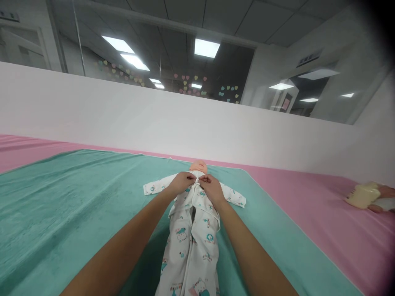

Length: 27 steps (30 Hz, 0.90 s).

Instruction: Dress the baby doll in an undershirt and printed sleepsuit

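Note:
A baby doll [199,165] lies on its back with its head at the far end. It wears a white printed baby top [200,199], with both sleeves spread out to the sides, and matching baby trousers [181,238]. At the chest, just below the neck, my left hand [184,181] pinches the front edge of the top. Close beside it, my right hand [212,187] is closed on the other side of the same opening, fingertips almost meeting the left ones. Whether they hold a tie or a snap there is too small to tell. Lower down, the front panels part slightly.
A teal blanket [105,197] is spread under the doll, over a pink sheet [296,197]. On the right lies another doll in pale yellow clothing [363,195]. A low white wall [185,123] with glass above it borders the far side.

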Each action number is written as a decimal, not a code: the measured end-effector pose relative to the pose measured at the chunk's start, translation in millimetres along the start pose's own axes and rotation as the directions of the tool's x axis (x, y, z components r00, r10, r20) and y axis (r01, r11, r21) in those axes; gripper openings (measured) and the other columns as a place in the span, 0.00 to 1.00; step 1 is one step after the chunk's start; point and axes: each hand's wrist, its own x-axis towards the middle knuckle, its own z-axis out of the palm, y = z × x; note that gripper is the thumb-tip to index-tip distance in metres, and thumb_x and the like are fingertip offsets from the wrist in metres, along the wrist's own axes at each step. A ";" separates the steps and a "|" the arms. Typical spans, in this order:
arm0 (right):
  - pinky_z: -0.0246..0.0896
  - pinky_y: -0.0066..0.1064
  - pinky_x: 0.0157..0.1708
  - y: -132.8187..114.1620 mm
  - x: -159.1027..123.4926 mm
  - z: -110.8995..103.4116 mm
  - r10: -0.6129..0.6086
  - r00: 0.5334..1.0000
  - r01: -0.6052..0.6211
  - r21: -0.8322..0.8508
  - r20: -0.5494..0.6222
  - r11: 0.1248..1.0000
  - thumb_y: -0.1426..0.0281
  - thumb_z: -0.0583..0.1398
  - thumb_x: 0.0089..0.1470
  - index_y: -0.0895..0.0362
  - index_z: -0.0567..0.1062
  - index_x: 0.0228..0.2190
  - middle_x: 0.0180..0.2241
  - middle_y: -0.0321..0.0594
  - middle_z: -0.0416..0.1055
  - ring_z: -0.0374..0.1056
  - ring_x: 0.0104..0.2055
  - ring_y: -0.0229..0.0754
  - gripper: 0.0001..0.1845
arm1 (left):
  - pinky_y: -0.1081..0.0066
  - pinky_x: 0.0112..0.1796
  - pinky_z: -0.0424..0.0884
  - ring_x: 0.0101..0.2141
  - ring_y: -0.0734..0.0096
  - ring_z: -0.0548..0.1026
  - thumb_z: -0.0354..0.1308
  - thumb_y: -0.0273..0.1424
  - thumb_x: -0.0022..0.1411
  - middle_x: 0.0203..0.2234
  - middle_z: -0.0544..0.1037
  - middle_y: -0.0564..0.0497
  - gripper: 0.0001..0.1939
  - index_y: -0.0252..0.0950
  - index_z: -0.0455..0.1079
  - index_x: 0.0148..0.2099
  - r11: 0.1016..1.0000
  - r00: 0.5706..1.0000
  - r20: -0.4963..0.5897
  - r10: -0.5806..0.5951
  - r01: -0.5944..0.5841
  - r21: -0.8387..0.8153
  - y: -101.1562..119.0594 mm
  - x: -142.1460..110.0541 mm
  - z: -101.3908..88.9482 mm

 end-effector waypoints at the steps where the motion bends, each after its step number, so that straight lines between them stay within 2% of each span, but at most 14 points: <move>1: 0.60 0.28 0.29 0.5 0.3 0.0 0.001 1.000 -0.001 0.004 0.002 1.000 0.65 0.57 0.41 0.57 0.73 0.31 0.29 0.38 0.72 0.66 0.29 0.38 0.13 | 0.77 0.25 0.61 0.24 0.75 0.67 0.53 0.32 0.48 0.21 0.72 0.54 0.11 0.33 0.73 0.31 1.000 1.000 -0.002 0.008 -0.008 0.003 -1.0 0.5 0.5; 7: 0.61 0.28 0.29 2.0 0.7 -1.8 -0.001 0.999 -0.002 0.047 0.053 0.999 0.65 0.57 0.42 0.57 0.74 0.32 0.30 0.38 0.72 0.65 0.29 0.37 0.13 | 0.76 0.25 0.60 0.24 0.75 0.67 0.54 0.34 0.48 0.21 0.72 0.53 0.09 0.33 0.71 0.28 1.000 1.000 -0.004 0.026 -0.026 0.015 1.5 -2.3 1.5; 14: 0.61 0.28 0.29 -1.6 -1.2 -3.1 -0.005 0.998 0.000 0.075 0.065 0.997 0.63 0.58 0.42 0.57 0.76 0.32 0.30 0.39 0.73 0.66 0.29 0.37 0.15 | 0.77 0.24 0.60 0.24 0.77 0.67 0.54 0.32 0.50 0.23 0.73 0.53 0.08 0.33 0.70 0.31 0.990 0.996 -0.069 -0.053 0.043 -0.136 -0.9 -2.2 6.5; 20: 0.61 0.29 0.32 -2.4 -2.8 -4.6 -0.006 0.997 -0.001 0.086 0.080 0.996 0.62 0.59 0.42 0.57 0.76 0.33 0.31 0.40 0.74 0.67 0.32 0.39 0.16 | 0.79 0.25 0.63 0.25 0.77 0.69 0.54 0.31 0.51 0.24 0.73 0.52 0.07 0.33 0.69 0.32 0.978 0.994 -0.090 -0.066 0.046 -0.204 -2.7 -0.3 8.6; 27: 0.61 0.31 0.32 -8.4 -5.9 -5.1 -0.008 0.997 0.006 0.022 0.082 1.000 0.60 0.60 0.40 0.56 0.76 0.34 0.32 0.39 0.73 0.66 0.31 0.39 0.18 | 0.79 0.25 0.63 0.26 0.77 0.69 0.53 0.30 0.51 0.25 0.73 0.52 0.07 0.33 0.69 0.32 0.976 0.992 -0.098 -0.081 0.059 -0.210 -3.2 -0.7 9.9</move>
